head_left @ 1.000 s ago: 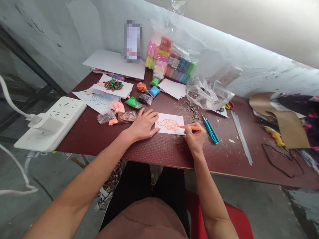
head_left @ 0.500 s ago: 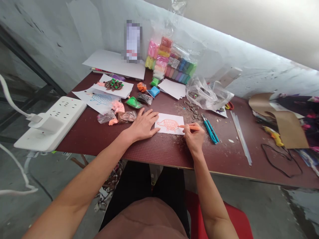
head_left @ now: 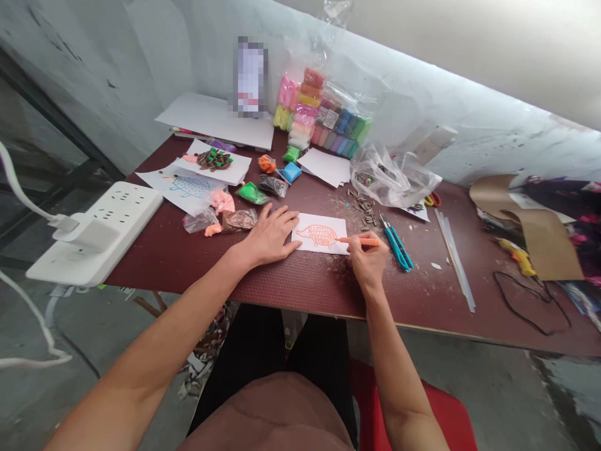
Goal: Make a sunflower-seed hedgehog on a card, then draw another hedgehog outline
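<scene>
A small white paper with an orange line drawing of a hedgehog-like animal lies on the dark red table. My left hand rests spread flat at its left edge and holds nothing. An orange pen is pinched in my right hand, its tip on the right end of the drawing. Just right of that hand lies a teal cutter. Striped seeds are scattered behind the paper. A brown clay packet sits beside my left hand.
A white power strip is at the left edge. Coloured clay packs and a clear plastic bag stand at the back. Clear sticks and a yellow glue gun with a black cord lie to the right.
My right hand and the orange pen have shifted very slightly to the right. My left hand and the paper stay where they were.
</scene>
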The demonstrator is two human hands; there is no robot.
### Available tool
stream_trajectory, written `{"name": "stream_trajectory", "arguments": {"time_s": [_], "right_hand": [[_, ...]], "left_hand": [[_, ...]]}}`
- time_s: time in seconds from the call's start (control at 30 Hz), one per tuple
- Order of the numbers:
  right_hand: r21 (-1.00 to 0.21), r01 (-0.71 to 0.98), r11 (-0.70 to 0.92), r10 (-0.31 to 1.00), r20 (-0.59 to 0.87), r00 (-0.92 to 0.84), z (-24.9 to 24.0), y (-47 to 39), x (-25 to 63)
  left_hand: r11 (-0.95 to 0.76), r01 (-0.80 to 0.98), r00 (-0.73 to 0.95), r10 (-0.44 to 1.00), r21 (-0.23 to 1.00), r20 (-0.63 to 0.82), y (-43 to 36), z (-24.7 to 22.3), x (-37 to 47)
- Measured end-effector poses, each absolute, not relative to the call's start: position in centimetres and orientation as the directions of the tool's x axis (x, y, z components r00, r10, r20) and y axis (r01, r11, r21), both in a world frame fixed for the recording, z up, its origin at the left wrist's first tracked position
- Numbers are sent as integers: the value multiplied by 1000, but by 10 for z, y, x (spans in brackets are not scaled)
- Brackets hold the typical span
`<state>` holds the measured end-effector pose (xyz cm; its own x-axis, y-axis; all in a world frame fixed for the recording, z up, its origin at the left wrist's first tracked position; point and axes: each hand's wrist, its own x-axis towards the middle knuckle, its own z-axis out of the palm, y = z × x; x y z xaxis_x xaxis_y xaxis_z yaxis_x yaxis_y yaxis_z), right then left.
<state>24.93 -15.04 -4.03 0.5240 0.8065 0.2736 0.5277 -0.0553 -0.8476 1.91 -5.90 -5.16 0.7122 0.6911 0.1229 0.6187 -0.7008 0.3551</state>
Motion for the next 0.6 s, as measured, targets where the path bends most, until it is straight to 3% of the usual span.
{"name": "stream_trajectory", "arguments": {"time_s": [0.6], "right_hand": [[-824, 563, -59, 844, 260, 469, -42, -150, 248]], "left_hand": [[-700, 622, 711, 692, 352, 120, -59, -51, 19]]}}
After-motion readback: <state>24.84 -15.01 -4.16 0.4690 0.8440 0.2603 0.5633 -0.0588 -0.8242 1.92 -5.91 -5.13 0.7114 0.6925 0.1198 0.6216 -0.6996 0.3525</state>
